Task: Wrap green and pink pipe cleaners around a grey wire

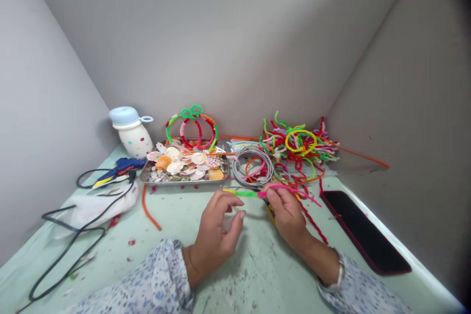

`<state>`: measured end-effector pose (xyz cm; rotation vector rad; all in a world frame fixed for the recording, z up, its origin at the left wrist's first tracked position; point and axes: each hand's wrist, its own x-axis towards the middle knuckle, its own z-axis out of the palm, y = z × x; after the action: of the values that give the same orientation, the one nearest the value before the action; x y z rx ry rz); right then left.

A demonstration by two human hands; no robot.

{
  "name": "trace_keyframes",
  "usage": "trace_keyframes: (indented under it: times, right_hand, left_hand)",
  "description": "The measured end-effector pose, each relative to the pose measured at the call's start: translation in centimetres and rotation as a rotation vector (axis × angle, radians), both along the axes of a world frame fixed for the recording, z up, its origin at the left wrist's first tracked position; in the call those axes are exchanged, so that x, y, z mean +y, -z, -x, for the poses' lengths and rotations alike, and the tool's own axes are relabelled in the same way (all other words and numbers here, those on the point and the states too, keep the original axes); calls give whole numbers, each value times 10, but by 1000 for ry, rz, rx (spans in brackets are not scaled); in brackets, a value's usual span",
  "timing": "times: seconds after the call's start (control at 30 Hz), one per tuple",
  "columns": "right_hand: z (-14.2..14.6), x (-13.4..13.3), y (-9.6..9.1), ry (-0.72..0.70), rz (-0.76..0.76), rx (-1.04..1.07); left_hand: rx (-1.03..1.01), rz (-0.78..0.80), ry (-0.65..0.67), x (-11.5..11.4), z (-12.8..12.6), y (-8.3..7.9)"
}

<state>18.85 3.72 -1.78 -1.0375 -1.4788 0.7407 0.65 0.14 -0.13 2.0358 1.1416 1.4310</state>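
Observation:
My right hand [287, 213] pinches a pink pipe cleaner [294, 189], whose loose ends trail off to the right. Left of the pinch, yellow, green and pink fuzzy wrapping forms a straight strip [247, 194] that reaches toward my left hand [221, 228]. That hand's thumb and fingers are apart, with the index fingertip close below the strip; whether its other fingers touch the yellow end is hidden. Partly covered by my right hand is a yellow-handled tool [271, 215]. A coil of grey wire [235, 169] lies just behind the strip.
Behind, a metal tray [184, 182] holds shells, with fuzzy multicoloured rings [198, 132] standing in it. Pipe cleaners [290, 149] are heaped at back right. A phone [364, 230] lies right. At left are a white bottle [134, 140], black cable [73, 240] and plastic bag [103, 208].

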Motion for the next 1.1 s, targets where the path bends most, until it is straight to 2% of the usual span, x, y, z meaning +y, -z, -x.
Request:
trace_keyframes:
  times: [0.1,0.23,0.37,0.6,0.7,0.97,1.1]
  right_hand:
    - [3,-6,-1,-154,-66,-149]
    - [6,-11,-1,-239,-69,-229]
    - [6,-12,-1,-261,-50,-196]
    - [4,-9,1,-227,-85,-173]
    - [3,-7,2,-204,-122,-167]
    - [3,-7,-1,-228,-108,-106]
    - [4,-10,-5,-262,-24,-49]
  left_hand:
    - [-18,-21,6,-6,-3,1]
    - [-18,114,39,-5,-5,7]
    - [38,205,61,-1,-6,12]
    - [71,244,36,4,-7,13]
    - [72,230,42,5,-7,11]
    - [95,144,50,7,-6,8]
    - [122,140,81,6,-6,8]
